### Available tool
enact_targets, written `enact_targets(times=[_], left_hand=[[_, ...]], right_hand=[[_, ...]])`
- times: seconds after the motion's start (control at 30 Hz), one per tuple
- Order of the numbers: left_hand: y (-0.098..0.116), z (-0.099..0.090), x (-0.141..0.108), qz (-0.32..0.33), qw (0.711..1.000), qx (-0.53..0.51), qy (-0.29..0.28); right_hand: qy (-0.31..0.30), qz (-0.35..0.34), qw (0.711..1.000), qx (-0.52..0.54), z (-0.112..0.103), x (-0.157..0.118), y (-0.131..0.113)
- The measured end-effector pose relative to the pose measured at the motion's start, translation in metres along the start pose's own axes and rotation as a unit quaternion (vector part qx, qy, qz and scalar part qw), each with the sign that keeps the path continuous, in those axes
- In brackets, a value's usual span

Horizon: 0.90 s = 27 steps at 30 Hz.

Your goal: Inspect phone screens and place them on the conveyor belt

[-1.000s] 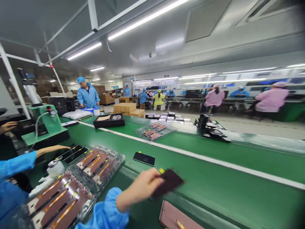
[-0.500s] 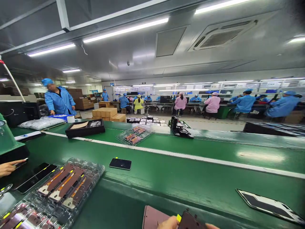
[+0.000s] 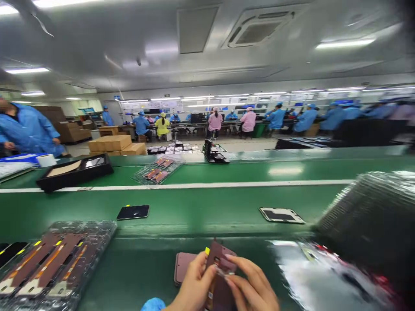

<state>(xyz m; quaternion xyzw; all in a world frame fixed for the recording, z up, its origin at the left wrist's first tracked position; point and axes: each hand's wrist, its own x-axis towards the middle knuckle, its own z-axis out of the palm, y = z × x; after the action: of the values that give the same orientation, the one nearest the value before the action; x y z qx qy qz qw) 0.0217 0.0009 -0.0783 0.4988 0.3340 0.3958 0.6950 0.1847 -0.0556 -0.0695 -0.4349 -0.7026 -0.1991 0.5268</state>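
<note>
My left hand [image 3: 193,283] grips a brown phone screen [image 3: 222,255], its back side showing and a yellow tab at its upper left edge. The screen is tilted up in front of me. On its right side, my right hand [image 3: 254,280] has thumb and fingers closed at the edge, near a small clear piece I cannot make out. Just behind my left hand, pinkish-brown flat panels [image 3: 182,264] lie stacked on the green bench [image 3: 145,268]. At the left is a clear plastic tray [image 3: 100,242] of brown phone screens with orange flex cables.
Beyond my hands lie a black phone [image 3: 132,212] and a white-edged phone part [image 3: 281,215]. A tall stack of clear trays [image 3: 359,216] and a blurred silvery sheet [image 3: 311,272] stand right. Farther back are a black box [image 3: 78,170] and another tray [image 3: 157,169]. Co-workers sit beyond.
The view has swung right and down, bringing both hands and the tray stack into sight. The brown screen is now raised more upright between my hands.
</note>
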Motion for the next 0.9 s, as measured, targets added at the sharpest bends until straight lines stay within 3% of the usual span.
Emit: enact_targets(times=[0.1, 0.2, 0.37, 0.5, 0.63, 0.77, 0.83, 0.9], left_hand=[[0.018, -0.001, 0.000, -0.032, 0.999, 0.024, -0.037], [0.021, 0.001, -0.002, -0.059, 0.993, 0.019, -0.103], [0.016, 0.003, -0.010, -0.078, 0.991, 0.034, -0.107], [0.013, 0.001, -0.011, -0.067, 0.990, 0.076, -0.099], [0.000, -0.005, -0.006, -0.052, 0.989, 0.086, -0.107], [-0.005, -0.009, 0.003, -0.031, 0.993, 0.081, -0.080], [0.002, -0.008, 0.005, -0.042, 0.995, 0.035, -0.085], [0.013, -0.005, 0.005, -0.084, 0.993, -0.016, -0.080]], right_hand=[[-0.018, 0.158, 0.983, 0.088, 0.000, 0.015, -0.015], [-0.036, 0.308, 0.942, 0.132, 0.001, 0.019, -0.009], [-0.059, 0.379, 0.908, 0.168, 0.004, 0.015, 0.009], [-0.112, 0.336, 0.922, 0.157, 0.001, 0.016, 0.010], [-0.044, 0.139, 0.989, -0.038, 0.000, 0.018, -0.005], [-0.027, -0.036, 0.990, -0.137, 0.006, 0.019, -0.025], [-0.022, -0.072, 0.988, -0.134, 0.008, 0.020, -0.031], [-0.016, -0.063, 0.990, -0.124, 0.007, 0.021, -0.032]])
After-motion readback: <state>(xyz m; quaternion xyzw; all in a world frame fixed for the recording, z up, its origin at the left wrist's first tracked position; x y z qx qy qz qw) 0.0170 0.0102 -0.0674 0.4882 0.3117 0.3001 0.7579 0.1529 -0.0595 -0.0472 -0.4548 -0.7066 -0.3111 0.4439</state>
